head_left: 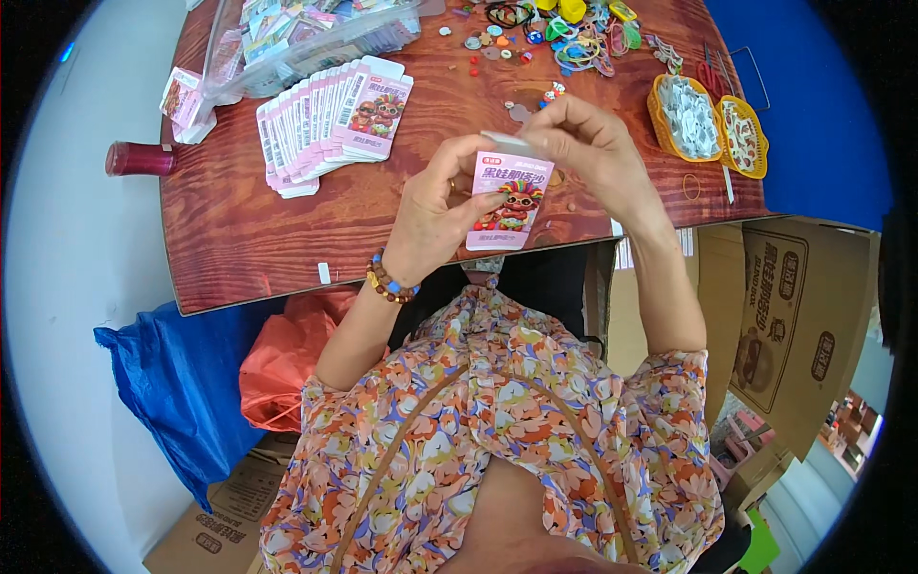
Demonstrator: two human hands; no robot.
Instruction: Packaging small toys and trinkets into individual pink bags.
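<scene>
My left hand (432, 209) grips a small pink card box (505, 228) by its left side, thumb across the printed front with a cartoon figure. The box stands nearly upright over the table's front edge, and its pale top flap is raised. At that flap my right hand (595, 153) is closed, thumb and fingers pinched together on the top edge. Whether anything small sits between those fingers is hidden. To the left, a fanned stack of flattened pink boxes (375, 113) of the same print lies on the wooden table (225, 239).
A clear plastic bin (325, 62) of small packets stands far left, near a dark red cylinder (140, 159). Colourful trinkets (583, 43) lie scattered at the back. Two yellow baskets (755, 161) of small pieces and red-handled scissors (710, 77) are at right. Below right is a large carton (794, 306).
</scene>
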